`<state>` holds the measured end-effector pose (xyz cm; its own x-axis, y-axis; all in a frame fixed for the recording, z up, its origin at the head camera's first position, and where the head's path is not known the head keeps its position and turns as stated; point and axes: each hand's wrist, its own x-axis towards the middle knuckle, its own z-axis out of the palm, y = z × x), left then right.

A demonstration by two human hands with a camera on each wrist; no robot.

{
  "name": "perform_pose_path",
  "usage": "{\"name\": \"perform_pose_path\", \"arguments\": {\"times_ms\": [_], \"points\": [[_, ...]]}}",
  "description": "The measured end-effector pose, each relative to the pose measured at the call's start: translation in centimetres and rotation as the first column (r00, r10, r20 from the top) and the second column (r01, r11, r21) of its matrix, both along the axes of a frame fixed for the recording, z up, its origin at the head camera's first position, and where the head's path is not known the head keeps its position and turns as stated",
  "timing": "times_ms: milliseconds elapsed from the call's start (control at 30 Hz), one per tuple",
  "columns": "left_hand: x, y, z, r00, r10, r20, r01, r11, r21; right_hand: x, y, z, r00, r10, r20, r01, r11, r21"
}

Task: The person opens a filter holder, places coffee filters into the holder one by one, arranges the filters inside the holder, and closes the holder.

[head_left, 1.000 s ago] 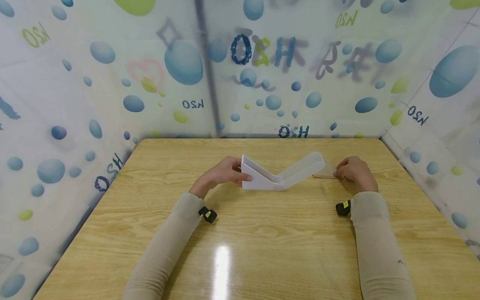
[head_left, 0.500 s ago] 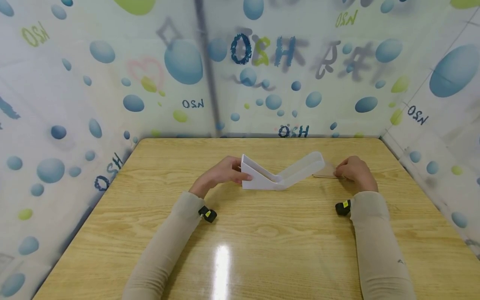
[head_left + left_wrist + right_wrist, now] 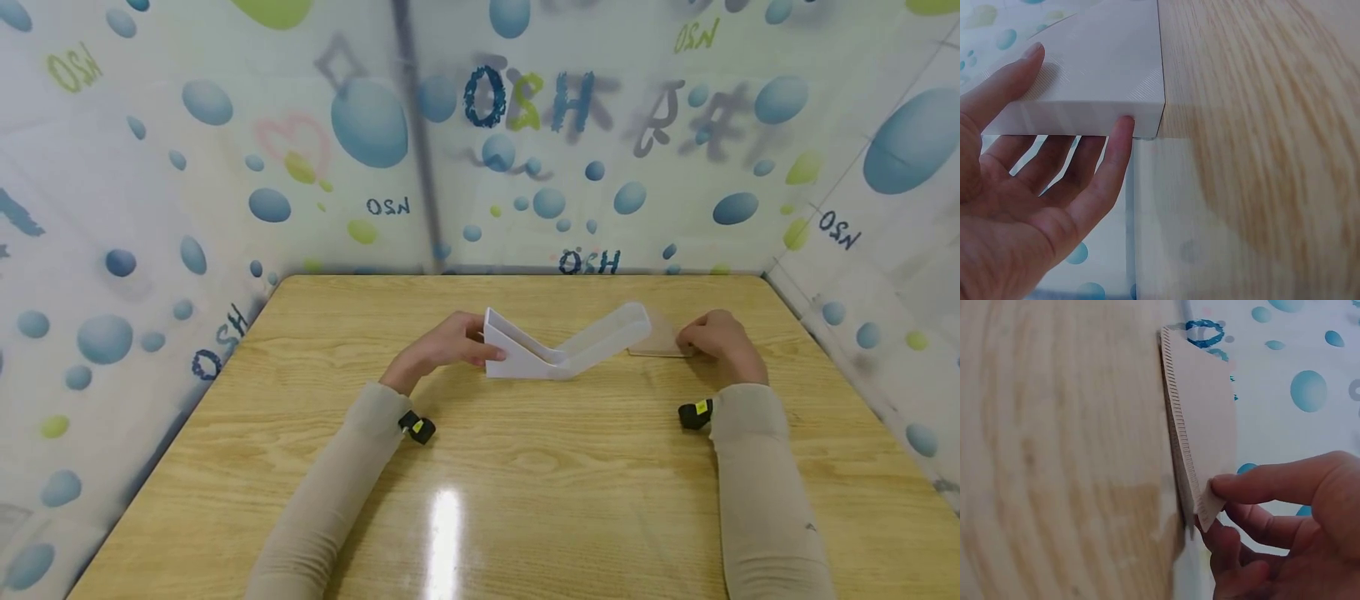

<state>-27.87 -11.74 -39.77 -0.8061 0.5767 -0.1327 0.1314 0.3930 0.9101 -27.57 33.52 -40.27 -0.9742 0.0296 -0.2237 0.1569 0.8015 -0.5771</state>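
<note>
A pale backdrop (image 3: 450,150) printed with blue and green ovals and "H2O" lettering in mirror writing rises on the far, left and right sides. Before it spreads a wood-grained bench (image 3: 555,483), with a streak of glare on its near part. Two beige sleeves, the left sleeve (image 3: 322,500) and the right sleeve (image 3: 765,500), reach over it from the near side. On the far part of the bench, around the middle, stands a white container (image 3: 517,360) with a V-shaped profile: its left part is opaque, its right part slants up and looks translucent. The left hand (image 3: 442,340) grips its left end, thumb on the broad near face, a fingertip against the narrow end. To the right, the right hand (image 3: 723,340) pinches the right end of a thin beige piece (image 3: 1204,412), ribbed along one edge; its left end is beside the container's raised part. A small black device sits at each wrist, one left (image 3: 418,427), one right (image 3: 695,415).
</note>
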Motion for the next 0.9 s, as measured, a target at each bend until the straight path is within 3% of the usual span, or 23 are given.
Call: {"name": "perform_pose_path", "arguments": {"times_ms": [333,900], "points": [[0.0,0.0,0.1,1.000,-0.005,0.001,0.005,1.000,0.001,-0.3,0.1,0.8,0.999,-0.040,0.034,0.045,0.984,-0.173],[-0.1,0.1,0.1,1.000,0.002,0.007,-0.002,1.000,0.001,0.2,-1.0,3.1,0.997,-0.075,-0.028,0.059,0.922,-0.382]]}}
